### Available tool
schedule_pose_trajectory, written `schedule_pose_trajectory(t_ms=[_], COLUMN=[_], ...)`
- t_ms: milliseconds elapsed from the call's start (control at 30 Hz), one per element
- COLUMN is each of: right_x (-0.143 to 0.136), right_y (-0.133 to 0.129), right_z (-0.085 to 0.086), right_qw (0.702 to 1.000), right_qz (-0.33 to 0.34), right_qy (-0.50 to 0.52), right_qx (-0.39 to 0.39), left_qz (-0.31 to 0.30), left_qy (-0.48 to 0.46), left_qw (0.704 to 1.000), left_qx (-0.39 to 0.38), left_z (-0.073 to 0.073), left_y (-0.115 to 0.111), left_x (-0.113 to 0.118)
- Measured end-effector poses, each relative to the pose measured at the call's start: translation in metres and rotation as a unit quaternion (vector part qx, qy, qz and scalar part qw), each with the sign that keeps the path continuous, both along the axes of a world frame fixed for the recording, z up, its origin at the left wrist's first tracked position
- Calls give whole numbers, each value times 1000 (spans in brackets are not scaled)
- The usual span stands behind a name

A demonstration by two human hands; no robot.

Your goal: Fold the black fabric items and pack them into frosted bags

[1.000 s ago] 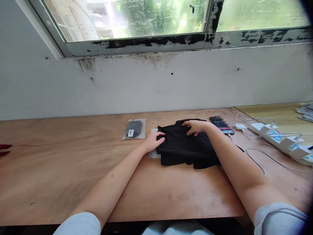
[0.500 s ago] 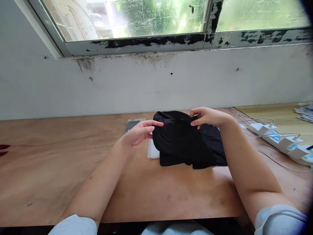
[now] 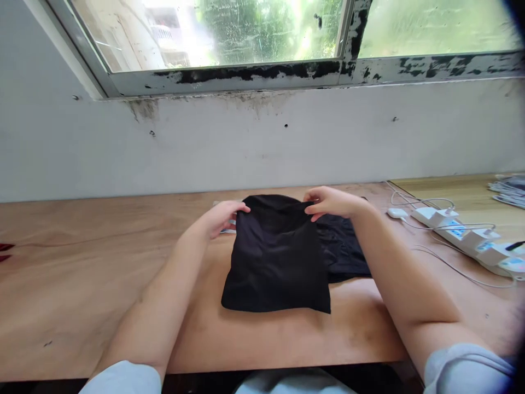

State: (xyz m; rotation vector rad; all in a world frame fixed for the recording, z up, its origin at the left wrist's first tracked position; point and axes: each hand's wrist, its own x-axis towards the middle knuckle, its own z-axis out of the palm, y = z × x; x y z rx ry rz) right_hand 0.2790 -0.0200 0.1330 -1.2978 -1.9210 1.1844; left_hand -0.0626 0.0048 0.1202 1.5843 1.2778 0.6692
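Both hands, left (image 3: 221, 218) and right (image 3: 330, 201), pinching top corners of black cloth (image 3: 276, 257), hanging toward 6 o'clock over worktop (image 3: 82, 262), equally near.

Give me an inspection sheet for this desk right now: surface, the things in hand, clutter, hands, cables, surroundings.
Surface: bare wooden table, scuffed.
Things in hand: black garment held up by its top corners, lower edge on the table; more black fabric lies behind it.
Clutter: red object at the far left edge.
Hands: left hand and right hand each pinch a top corner.
Cables: white power strip with white cables at right.
Surroundings: stained white wall, window with peeling frame.
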Motion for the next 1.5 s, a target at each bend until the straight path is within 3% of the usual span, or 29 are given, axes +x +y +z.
schedule_pose_trajectory(t_ms=[33, 100, 133, 167, 233, 300, 400, 567, 700, 800, 900, 1000, 1100, 1167, 1267, 1333, 1400, 1500], right_x=[-6, -17, -22, -27, -36, -44, -56, -65, -56, -50, -54, -70, -90, -100, -104, -102, -100, -100], right_y=[11, 26, 31, 33, 32, 27, 18, 14, 18, 23, 24, 18, 11, 13, 25, 32, 35, 31], right_z=[-14, -37, -46, -52, -58, -57, -52, -50, -46, -43, -41, -43, -52, -63, -86, -100, -111, -123], right_qw=[999, 995, 993, 992, 991, 992, 992, 982, 972, 955, 932, 913, 908, 930, 966, 964, 953, 922], right_qz=[-15, -61, -73, -85, -103, -120, -126, -120, -160, -207, -222, -131, -6, -20, -150, -204, -213, -212], right_qy=[-29, -74, -91, -97, -84, -44, 23, 134, 167, 210, 282, 384, 419, 365, 163, 4, -131, -276], right_qx=[-16, -23, -18, -11, 5, 13, -3, -52, -39, -42, -41, -34, -22, 22, 129, 173, 173, 167], left_qz=[49, 81, 58, -15, -202, -298, -335, -319, -318, -347, -361, -375, -364, -323, -265, -220, -175, -174], left_qy=[82, 204, 222, 215, 162, 146, 176, 194, 115, 29, 56, 138, 259, 334, 428, 473, 479, 432], left_qw=[995, 958, 943, 939, 938, 918, 898, 914, 939, 937, 930, 914, 883, 868, 854, 853, 852, 850], left_qx=[43, 183, 242, 268, 230, 218, 225, 161, 64, -12, -39, -76, -142, -173, -133, -23, 118, 246], left_z=[-10, -29, -37, -42, -50, -55, -61, -69, -58, -33, -3, 15, 13, 6, -4, -11, -22, -49], left_y=[1, -7, -17, -29, -58, -84, -106, -105, -101, -95, -79, -51, -25, -15, -11, -13, -16, -23], left_x=[9, 32, 43, 55, 77, 95, 111, 119, 116, 105, 78, 41, 12, 5, 9, 18, 30, 46])
